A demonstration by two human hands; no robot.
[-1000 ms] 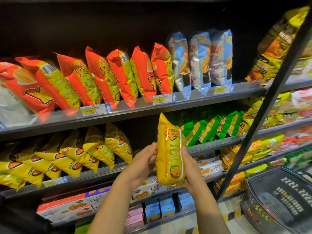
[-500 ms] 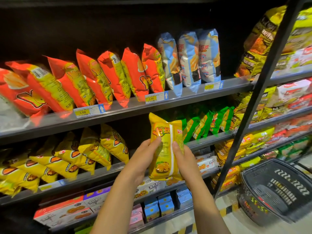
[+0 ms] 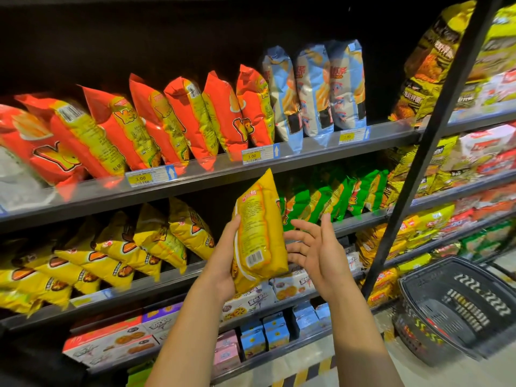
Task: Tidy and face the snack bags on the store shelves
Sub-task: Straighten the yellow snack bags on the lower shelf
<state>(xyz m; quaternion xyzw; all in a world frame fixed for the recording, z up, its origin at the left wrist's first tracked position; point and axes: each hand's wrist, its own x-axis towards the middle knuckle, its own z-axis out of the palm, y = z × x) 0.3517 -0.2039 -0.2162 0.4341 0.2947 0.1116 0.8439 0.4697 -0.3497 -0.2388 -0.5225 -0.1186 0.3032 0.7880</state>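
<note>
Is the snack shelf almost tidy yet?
Not nearly. Done: the blue bags stand straight. In hand: the left hand grips one yellow bag, its back showing; the right hand is open beside it. Left: the red bags and the shelved yellow bags lean over.

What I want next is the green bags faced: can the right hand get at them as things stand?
Probably yes. The right hand is open and empty, the green bags stand just beyond it, and the yellow bag in the left hand sits to its left.
</note>
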